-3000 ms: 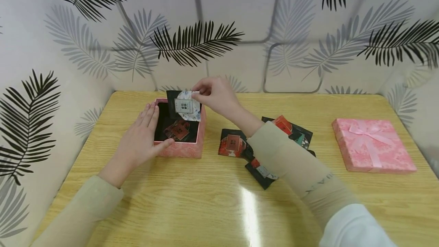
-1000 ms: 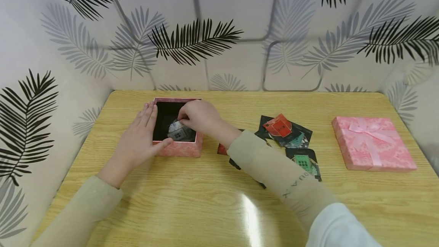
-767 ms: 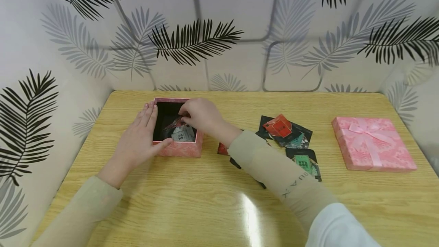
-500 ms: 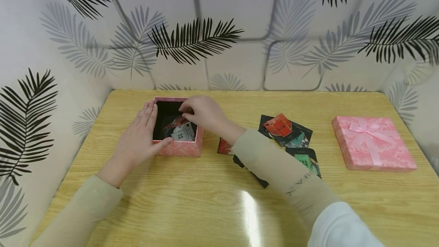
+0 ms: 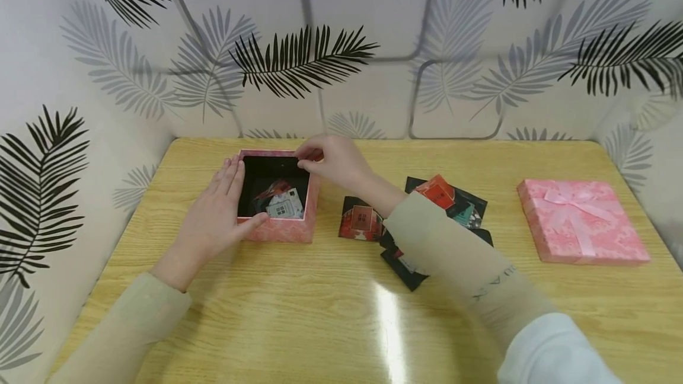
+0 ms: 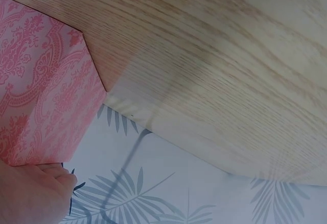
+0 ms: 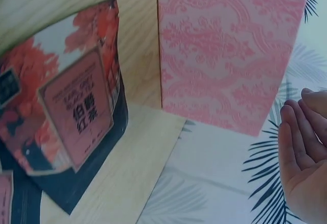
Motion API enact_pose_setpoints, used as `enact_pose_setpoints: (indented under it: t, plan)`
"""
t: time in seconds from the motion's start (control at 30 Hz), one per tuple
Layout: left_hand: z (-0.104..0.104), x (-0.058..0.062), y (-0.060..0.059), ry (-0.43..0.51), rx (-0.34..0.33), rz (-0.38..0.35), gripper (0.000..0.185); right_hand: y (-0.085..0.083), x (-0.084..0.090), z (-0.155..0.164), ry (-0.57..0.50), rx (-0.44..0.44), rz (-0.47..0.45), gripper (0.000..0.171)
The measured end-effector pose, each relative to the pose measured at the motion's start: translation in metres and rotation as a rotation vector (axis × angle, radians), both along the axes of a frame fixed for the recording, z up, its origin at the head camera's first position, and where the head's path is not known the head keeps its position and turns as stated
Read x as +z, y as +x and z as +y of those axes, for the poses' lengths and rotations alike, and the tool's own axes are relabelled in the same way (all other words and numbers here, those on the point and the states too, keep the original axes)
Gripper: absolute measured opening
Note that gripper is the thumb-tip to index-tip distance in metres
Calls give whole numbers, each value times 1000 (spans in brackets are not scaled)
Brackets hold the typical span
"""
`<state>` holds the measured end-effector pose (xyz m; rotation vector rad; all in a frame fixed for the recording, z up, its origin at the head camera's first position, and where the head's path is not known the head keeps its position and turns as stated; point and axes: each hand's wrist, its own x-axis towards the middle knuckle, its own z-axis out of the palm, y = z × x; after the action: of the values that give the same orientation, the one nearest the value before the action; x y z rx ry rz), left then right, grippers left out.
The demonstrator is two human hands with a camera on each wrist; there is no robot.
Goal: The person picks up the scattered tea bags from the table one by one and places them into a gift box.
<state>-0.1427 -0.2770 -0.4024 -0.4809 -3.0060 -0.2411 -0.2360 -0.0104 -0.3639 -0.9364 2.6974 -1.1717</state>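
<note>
An open pink patterned box [image 5: 283,231] with a black inside stands at the table's left. In it lie a white tea sachet [image 5: 288,203] and, partly under it, a red-and-black one [image 5: 273,189]. My left hand [image 5: 217,206] rests on the box, fingers straight along its left rim, thumb on the front rim. Just over the back right corner hovers my right hand [image 5: 338,162], fingers loosely bent and holding nothing. Nearest to that hand on the table is a red tea sachet [image 7: 76,106], beside the box wall [image 7: 219,45] in the right wrist view.
More tea sachets [image 5: 408,268] lie in a loose pile mid-table, partly hidden by my right forearm. A pink box lid [image 5: 584,221] with a ribbon bow lies at the right. Behind the wooden table [image 5: 299,313] hangs a leaf-patterned cloth [image 5: 373,99].
The right hand brought the white sachet into the box, let it go, and has drawn back up and right to the rim. My left hand has stayed on the box.
</note>
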Motion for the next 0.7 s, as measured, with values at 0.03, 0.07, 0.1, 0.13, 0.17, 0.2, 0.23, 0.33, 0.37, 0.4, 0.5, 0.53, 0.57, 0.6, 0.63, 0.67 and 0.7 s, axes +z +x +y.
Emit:
enact_pose_setpoints:
  t: [0.03,0.07,0.1,0.13,0.17,0.2,0.23,0.33,0.37,0.4,0.5,0.53,0.57,0.6,0.63,0.67,0.7]
  plan:
    - [0,0,0,2,-1,2,116,-1,1,2,-9,-1,1,21]
    - [0,0,0,3,-2,3,116,-1,2,5,-21,-1,0,21]
    - [0,0,0,4,-2,3,116,-1,2,7,-31,-2,-1,20]
    - [0,0,0,6,-4,6,116,-2,2,9,-39,-4,-2,20]
    - [0,0,0,6,-4,5,116,-3,2,11,-46,-6,-5,19]
    - [0,0,0,5,-5,5,116,-3,2,13,-52,-8,-5,19]
    - [0,0,0,5,-4,5,116,-3,2,16,-55,-8,-4,19]
    - [0,0,1,6,-2,-3,117,-4,0,22,-53,-13,-9,20]
    - [0,0,2,5,-1,-6,117,-5,-1,24,-52,-13,-11,20]
    - [0,-1,2,7,-1,-7,117,-5,-1,27,-50,-13,-13,20]
    - [-1,-1,2,10,-3,-3,116,-7,-4,34,-38,-18,-21,21]
    - [-1,-2,2,11,-3,-2,116,-8,-5,36,-35,-19,-22,21]
    - [-1,-2,2,11,-2,-3,116,-8,-6,39,-32,-19,-23,21]
    - [-1,-2,1,12,-3,-4,115,-9,-7,41,-26,-22,-24,22]
    - [-1,-2,1,12,-3,-5,115,-9,-9,44,-21,-24,-26,22]
    - [-1,-2,0,12,-3,-7,115,-10,-10,47,-13,-26,-29,23]
    - [-1,-2,0,11,-3,-9,115,-10,-10,50,-7,-26,-34,24]
